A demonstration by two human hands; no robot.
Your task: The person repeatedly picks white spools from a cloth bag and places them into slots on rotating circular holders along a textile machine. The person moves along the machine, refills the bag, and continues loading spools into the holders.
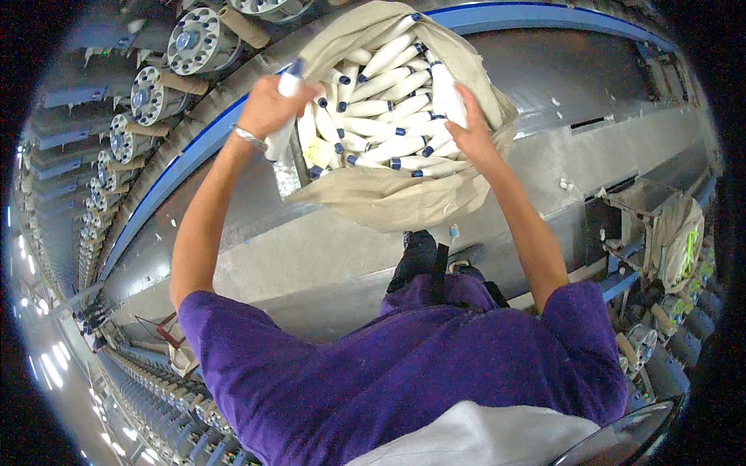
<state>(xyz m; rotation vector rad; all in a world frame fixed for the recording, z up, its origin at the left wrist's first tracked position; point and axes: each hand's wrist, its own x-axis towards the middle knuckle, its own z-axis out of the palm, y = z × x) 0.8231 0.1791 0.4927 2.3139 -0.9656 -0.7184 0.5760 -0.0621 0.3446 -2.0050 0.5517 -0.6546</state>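
Observation:
A cloth-lined bin [388,206] in beige fabric stands in front of me, filled with white yarn bobbins [369,109] that have dark blue ends. My left hand [273,106] is closed around one white bobbin [281,140], held tilted over the bin's left edge with its blue end up. On the bin's right side, my right hand [471,132] grips another white bobbin [446,89], which lies slanted above the heap. A yellow paper slip [318,152] rests on the bobbins near the left rim.
Along the left runs a spinning machine with a blue rail [167,177] and round, holed discs [203,40] beside brown tubes. Another machine with a beige cloth bag [674,233] stands at the right. Bits of white fluff [566,184] lie on the grey floor.

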